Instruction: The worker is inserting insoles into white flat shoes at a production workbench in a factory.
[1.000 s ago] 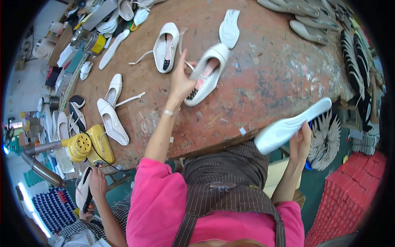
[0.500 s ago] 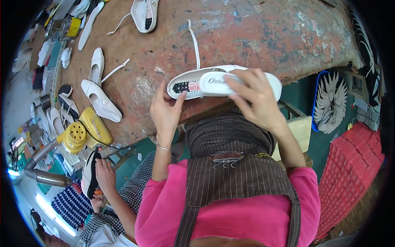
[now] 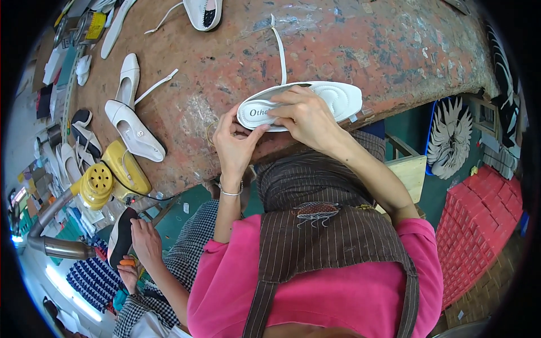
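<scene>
Hands meet at the near edge of our worn workbench [image 3: 360,45]: our left hand [image 3: 236,141] pinches the heel end of a white shoe [image 3: 301,104], while our right hand [image 3: 304,115] curls over its insole, fingers pressing down. A yellow tool [image 3: 112,174] lies well to our left.

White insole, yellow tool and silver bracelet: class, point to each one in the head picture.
white insole [image 3: 338,97], head view, on its padded end right of the hands.
yellow tool [image 3: 127,169], head view, on its yellow body.
silver bracelet [image 3: 230,192], head view, on the band at the left wrist.
</scene>
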The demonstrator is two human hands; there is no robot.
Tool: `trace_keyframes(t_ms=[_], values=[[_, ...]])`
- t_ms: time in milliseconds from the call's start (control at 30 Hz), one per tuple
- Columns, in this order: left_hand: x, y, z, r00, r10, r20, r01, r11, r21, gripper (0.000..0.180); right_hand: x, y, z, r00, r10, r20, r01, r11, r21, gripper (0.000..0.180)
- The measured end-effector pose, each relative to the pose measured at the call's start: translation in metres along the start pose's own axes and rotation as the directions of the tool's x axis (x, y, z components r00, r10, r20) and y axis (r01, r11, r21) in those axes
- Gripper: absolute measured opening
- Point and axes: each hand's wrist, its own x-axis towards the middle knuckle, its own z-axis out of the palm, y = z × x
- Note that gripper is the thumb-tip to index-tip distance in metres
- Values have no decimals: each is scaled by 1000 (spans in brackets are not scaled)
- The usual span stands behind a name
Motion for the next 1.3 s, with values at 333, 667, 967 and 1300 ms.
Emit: trace_keyframes(t_ms=[333, 667, 967, 1300], values=[[15, -10, 16, 954, -290, -81, 233, 882, -410, 13, 0, -12, 3, 994, -9, 111, 29, 984, -177, 25], [20, -3, 12, 970, -214, -114, 194, 967, -165, 13, -18, -13, -5, 964, -124, 236, 223, 863, -453, 28], [-19, 26, 42, 981, -163, 101, 169, 984, -54, 15, 31, 19, -50, 891, -194, -410, -130, 757, -640, 23], [-49, 65, 70, 795, 537, 281, -603, 751, 270, 38, -42, -34, -49, 996, 51, -68, -74, 908, -412, 24]])
